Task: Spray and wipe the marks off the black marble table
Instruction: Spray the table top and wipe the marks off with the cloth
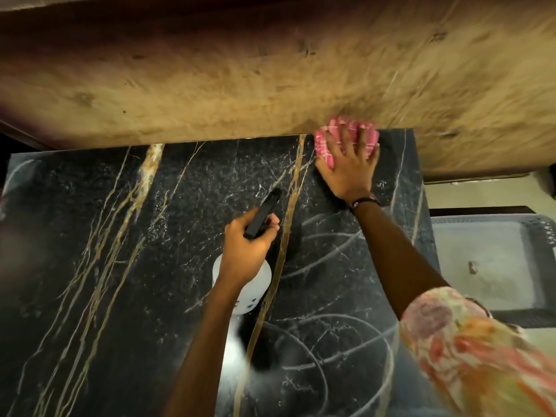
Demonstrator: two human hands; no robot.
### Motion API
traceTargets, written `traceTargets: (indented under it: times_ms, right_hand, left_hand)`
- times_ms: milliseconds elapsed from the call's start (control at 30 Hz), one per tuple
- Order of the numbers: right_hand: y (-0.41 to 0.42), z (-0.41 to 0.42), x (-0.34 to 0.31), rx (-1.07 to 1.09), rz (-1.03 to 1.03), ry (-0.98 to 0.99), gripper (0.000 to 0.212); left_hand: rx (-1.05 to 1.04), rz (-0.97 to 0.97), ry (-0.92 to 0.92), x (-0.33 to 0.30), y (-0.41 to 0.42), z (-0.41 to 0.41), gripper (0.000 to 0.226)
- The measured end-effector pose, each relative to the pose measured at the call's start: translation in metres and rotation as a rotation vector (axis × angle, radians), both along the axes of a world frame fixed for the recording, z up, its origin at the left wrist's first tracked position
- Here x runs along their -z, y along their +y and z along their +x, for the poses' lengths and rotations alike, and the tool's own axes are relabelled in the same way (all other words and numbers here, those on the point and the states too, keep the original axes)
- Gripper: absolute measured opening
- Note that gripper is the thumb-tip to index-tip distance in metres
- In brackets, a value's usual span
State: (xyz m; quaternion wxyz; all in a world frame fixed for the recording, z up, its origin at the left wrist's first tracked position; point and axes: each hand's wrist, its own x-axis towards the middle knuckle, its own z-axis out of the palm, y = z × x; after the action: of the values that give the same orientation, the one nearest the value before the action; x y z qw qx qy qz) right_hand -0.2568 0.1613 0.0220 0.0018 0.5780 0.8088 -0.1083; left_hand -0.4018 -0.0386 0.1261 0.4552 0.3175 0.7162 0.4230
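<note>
The right hand (349,164) is pressing flat on a pink cloth (346,139), fingers spread wide over it, right up at the far edge of the black marble table (90,236) where the top is meeting a tan, wood-grained wall (240,70). The cloth is bunching out beyond the fingertips and partly lapping against that wall. A thin dark band is sitting on that wrist, and a floral sleeve (469,350) is hanging at the near right of the frame.

The left hand (246,248) is hovering over the middle of the table, fingers curled shut around the neck of a spray bottle (243,281) — the black nozzle head is pointing away toward the far edge, and the white body is showing below the wrist. Whether a finger is on the trigger, I cannot tell.

On the marble itself, pale looping chalk-like marks (331,341) are sweeping across the near right part, between the two arms and toward the near edge, while gold veins are running lengthwise through the stone. Off the table's right side a light grey plastic basket (493,260) is sitting lower down.
</note>
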Motion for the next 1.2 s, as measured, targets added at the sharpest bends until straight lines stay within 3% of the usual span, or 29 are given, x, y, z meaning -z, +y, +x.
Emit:
traceTargets:
  times_ms: [133, 200, 333, 467, 600, 733, 867, 1000, 1200]
  right_hand:
    - [-0.059, 0.031, 0.007, -0.21, 0.078, 0.031, 0.073]
    - [-0.084, 0.072, 0.012, -0.213, 0.118, 0.036, 0.07]
    - [-0.072, 0.129, 0.008, -0.01, 0.1, 0.033, 0.073]
    - [-0.036, 0.097, 0.004, 0.168, 0.04, 0.034, 0.077]
    - [-0.059, 0.087, 0.01, -0.039, 0.077, 0.026, 0.076]
    - [-0.118, 0.14, 0.014, -0.184, 0.14, 0.038, 0.071]
    - [-0.122, 0.188, 0.01, 0.003, 0.117, 0.032, 0.071]
    - [-0.083, 0.152, 0.0, 0.162, 0.034, 0.066, 0.073]
    - [-0.127, 0.105, 0.008, -0.184, 0.107, 0.018, 0.072]
  left_hand:
    - [-0.022, -0.006, -0.016, 0.001, -0.007, 0.005, 0.026]
    - [-0.035, -0.009, -0.041, 0.002, -0.011, 0.007, 0.026]
    - [-0.03, -0.007, -0.033, 0.003, -0.019, 0.01, 0.028]
    - [-0.013, -0.011, 0.001, 0.003, -0.029, 0.017, 0.027]
    - [-0.005, -0.016, 0.009, 0.0, -0.038, 0.026, 0.027]
    - [0.002, -0.005, -0.003, -0.002, -0.046, 0.034, 0.029]
    - [-0.007, -0.006, -0.022, -0.005, -0.055, 0.042, 0.026]
    - [-0.005, -0.009, -0.009, -0.002, -0.065, 0.046, 0.027]
    - [-0.001, -0.024, -0.019, 0.003, -0.082, 0.054, 0.024]
